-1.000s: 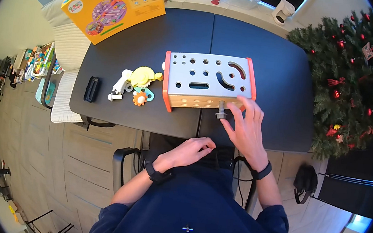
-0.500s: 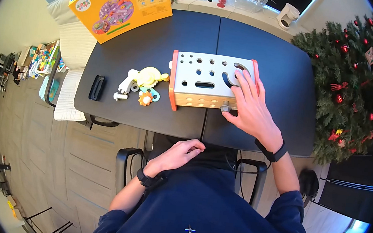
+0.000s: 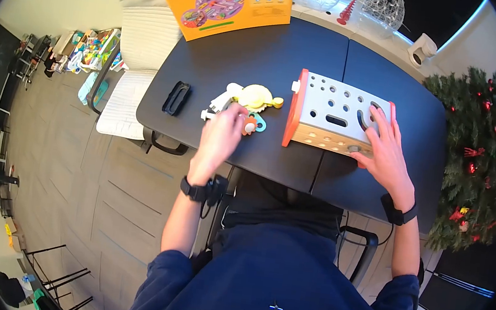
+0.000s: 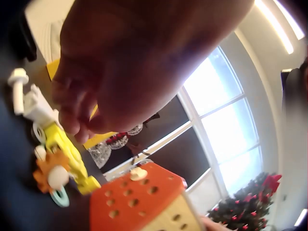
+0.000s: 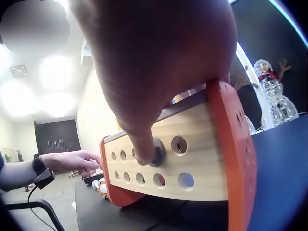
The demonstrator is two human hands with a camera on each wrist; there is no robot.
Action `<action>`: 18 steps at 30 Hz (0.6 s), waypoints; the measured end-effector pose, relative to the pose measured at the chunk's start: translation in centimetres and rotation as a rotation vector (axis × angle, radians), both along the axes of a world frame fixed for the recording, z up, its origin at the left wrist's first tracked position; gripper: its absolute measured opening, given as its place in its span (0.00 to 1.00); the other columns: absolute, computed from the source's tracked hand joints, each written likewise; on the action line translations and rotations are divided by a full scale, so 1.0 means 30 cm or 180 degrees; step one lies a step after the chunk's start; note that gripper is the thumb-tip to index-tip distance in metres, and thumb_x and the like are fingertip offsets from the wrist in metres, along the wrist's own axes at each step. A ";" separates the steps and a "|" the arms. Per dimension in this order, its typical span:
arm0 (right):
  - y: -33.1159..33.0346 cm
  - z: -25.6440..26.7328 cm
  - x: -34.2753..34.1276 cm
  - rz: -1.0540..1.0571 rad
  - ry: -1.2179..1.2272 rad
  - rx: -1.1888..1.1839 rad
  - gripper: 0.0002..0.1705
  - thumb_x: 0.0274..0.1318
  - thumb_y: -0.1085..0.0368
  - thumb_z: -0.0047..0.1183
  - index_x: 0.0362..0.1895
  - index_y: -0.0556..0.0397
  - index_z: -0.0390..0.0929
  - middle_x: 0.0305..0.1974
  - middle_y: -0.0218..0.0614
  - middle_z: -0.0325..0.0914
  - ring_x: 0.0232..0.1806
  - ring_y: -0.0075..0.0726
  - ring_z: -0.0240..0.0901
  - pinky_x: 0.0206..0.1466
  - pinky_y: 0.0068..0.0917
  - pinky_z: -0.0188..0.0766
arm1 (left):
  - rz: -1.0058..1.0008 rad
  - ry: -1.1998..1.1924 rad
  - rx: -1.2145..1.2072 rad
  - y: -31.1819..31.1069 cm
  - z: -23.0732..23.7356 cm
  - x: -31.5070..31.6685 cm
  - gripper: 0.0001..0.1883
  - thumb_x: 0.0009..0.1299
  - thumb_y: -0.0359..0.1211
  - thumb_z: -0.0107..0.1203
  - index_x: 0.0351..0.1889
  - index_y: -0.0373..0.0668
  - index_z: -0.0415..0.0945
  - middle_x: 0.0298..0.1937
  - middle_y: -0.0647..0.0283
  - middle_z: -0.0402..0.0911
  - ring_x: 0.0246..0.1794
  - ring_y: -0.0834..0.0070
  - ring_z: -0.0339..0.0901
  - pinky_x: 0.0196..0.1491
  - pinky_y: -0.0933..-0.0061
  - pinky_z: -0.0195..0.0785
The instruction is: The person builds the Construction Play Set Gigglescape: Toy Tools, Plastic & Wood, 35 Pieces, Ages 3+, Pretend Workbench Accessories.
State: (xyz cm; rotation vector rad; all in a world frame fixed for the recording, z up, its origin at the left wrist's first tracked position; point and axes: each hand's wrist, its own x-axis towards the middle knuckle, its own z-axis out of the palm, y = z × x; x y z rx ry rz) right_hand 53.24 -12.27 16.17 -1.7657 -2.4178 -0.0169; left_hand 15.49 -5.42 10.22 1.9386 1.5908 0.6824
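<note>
A toy workbench (image 3: 319,96) with a grey top, red-orange ends and a wooden front full of holes stands on the table. A grey bolt (image 3: 354,149) sits in one of its front holes. My right hand (image 3: 389,162) lies over the bench's near right edge, fingers on top; its thumb presses the bolt head (image 5: 159,153) in the right wrist view. Over the loose parts, my left hand (image 3: 220,136) hovers with loosely bent fingers. Around it are a white bolt (image 4: 18,91), a yellow toothed piece (image 3: 256,96), an orange gear (image 4: 50,171) and a turquoise link (image 3: 261,123).
A black tray-like holder (image 3: 168,100) lies left of the parts. The yellow play-set box (image 3: 264,10) stands at the table's back left. Beyond the right edge is a decorated Christmas tree (image 3: 473,162); a cushioned chair (image 3: 135,99) stands to the left.
My right hand has pushed the grey bolt into the bench's front hole and laid its fingers on top. My left hand has risen from my lap to the loose parts. The head view has turned left.
</note>
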 end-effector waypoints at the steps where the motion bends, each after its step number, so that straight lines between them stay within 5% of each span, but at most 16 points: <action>1: 0.000 -0.008 -0.007 -0.0021 0.0026 0.0039 0.33 0.52 0.55 0.76 0.57 0.58 0.77 0.82 0.52 0.56 0.86 0.60 0.47 0.86 0.59 0.45 | 0.0152 0.0424 -0.0005 0.035 0.015 -0.031 0.11 0.83 0.36 0.51 0.52 0.41 0.81 0.38 0.45 0.89 0.42 0.46 0.88 0.44 0.47 0.79; 5: 0.001 -0.013 -0.007 -0.0065 -0.0133 0.0076 0.40 0.49 0.51 0.77 0.61 0.59 0.76 0.82 0.53 0.56 0.87 0.60 0.46 0.87 0.59 0.43 | 0.0003 0.1503 0.0191 0.150 -0.141 -0.101 0.10 0.79 0.34 0.54 0.50 0.40 0.81 0.37 0.43 0.88 0.39 0.44 0.88 0.42 0.44 0.80; 13: -0.002 -0.040 -0.018 -0.0087 -0.0229 0.0332 0.35 0.47 0.50 0.79 0.49 0.57 0.74 0.81 0.51 0.58 0.86 0.60 0.50 0.86 0.61 0.44 | -0.0217 0.1585 0.0358 0.170 -0.219 -0.073 0.11 0.76 0.36 0.62 0.51 0.42 0.78 0.34 0.46 0.89 0.37 0.47 0.89 0.42 0.45 0.81; 18: 0.000 -0.051 -0.012 -0.0112 -0.0069 0.0436 0.33 0.44 0.51 0.81 0.45 0.56 0.76 0.81 0.49 0.61 0.85 0.58 0.52 0.86 0.62 0.47 | -0.0108 0.1450 0.0141 0.173 -0.179 -0.067 0.10 0.79 0.36 0.58 0.52 0.41 0.77 0.34 0.49 0.89 0.38 0.47 0.89 0.41 0.46 0.80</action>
